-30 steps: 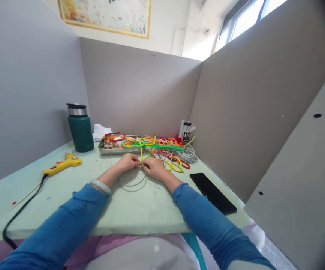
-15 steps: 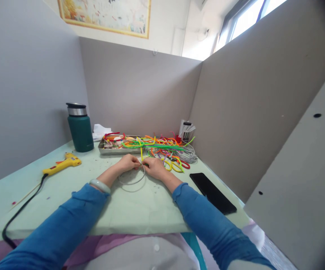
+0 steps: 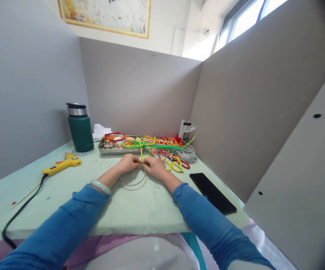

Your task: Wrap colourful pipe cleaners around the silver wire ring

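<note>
Hoop (image 3: 145, 174) of thin grey wire, by the look of it, sits just below the middle of the frame, dangling from the fingers toward the near side of the table (image 3: 140, 213). Left hand (image 3: 128, 163) and right hand (image 3: 154, 167) are both closed in a fingertip pinch where its upper end is; exact finger placement is too small to make out. Tiny green bit by the right fingertips too, no clue what it is. Yellow fuzzy stem (image 3: 141, 153) pokes up right above, can't tell if it's gripped or just behind.

Handling-wise, I'd guess it's super light and springy, stiff enough to keep its curve, not really breakable but easy to kink. Might be a bit slick, so I'd pinch right beside the join with both hands and let the lower curve hang loose.
</note>
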`<action>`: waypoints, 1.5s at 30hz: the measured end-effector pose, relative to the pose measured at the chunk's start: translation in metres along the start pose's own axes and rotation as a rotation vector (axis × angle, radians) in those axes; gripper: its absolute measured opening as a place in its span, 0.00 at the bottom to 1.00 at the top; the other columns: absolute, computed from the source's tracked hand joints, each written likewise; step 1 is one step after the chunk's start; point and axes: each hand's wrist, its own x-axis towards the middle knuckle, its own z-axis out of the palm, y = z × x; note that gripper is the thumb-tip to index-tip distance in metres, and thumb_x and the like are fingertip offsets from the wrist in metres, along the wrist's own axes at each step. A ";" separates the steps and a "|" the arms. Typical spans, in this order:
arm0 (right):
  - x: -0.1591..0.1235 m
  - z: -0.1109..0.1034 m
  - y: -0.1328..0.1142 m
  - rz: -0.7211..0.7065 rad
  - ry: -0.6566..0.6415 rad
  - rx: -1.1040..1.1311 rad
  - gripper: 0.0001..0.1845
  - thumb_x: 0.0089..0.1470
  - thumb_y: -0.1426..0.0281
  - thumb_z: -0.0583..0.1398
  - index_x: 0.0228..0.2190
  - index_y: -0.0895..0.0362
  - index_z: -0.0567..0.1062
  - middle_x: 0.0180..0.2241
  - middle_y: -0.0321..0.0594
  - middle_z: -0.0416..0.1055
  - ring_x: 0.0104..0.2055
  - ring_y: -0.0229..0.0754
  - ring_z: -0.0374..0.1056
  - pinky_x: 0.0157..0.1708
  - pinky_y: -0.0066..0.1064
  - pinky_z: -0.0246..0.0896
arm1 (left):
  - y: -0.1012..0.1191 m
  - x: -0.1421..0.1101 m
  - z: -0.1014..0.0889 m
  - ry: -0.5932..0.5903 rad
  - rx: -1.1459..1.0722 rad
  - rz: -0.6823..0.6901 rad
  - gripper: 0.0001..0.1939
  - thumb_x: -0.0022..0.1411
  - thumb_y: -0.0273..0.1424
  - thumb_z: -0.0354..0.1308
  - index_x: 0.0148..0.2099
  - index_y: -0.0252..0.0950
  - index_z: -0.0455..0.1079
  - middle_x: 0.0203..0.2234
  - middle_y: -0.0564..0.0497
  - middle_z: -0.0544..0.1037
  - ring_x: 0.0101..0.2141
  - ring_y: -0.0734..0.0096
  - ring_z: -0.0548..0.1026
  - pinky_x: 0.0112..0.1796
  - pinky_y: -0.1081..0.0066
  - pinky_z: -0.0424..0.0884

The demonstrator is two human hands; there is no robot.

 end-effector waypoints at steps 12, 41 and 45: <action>0.001 -0.002 -0.001 -0.040 -0.045 0.060 0.08 0.50 0.72 0.54 0.30 0.56 0.73 0.29 0.37 0.71 0.31 0.36 0.63 0.29 0.25 0.50 | -0.001 0.001 0.000 0.057 0.073 -0.030 0.16 0.49 0.34 0.52 0.35 0.34 0.77 0.26 0.49 0.78 0.27 0.70 0.71 0.29 0.74 0.60; 0.001 -0.004 -0.003 0.011 -0.027 0.073 0.08 0.53 0.68 0.55 0.31 0.56 0.73 0.29 0.38 0.71 0.31 0.35 0.62 0.28 0.24 0.49 | 0.000 0.001 0.001 0.044 -0.045 -0.069 0.16 0.49 0.37 0.51 0.31 0.33 0.75 0.21 0.50 0.75 0.23 0.73 0.67 0.24 0.75 0.56; 0.002 -0.003 -0.003 0.017 -0.037 0.081 0.10 0.53 0.65 0.55 0.30 0.56 0.74 0.29 0.37 0.70 0.30 0.35 0.62 0.27 0.24 0.47 | -0.002 0.004 0.003 0.051 -0.128 -0.139 0.16 0.48 0.38 0.51 0.31 0.31 0.74 0.22 0.49 0.76 0.22 0.73 0.67 0.23 0.75 0.57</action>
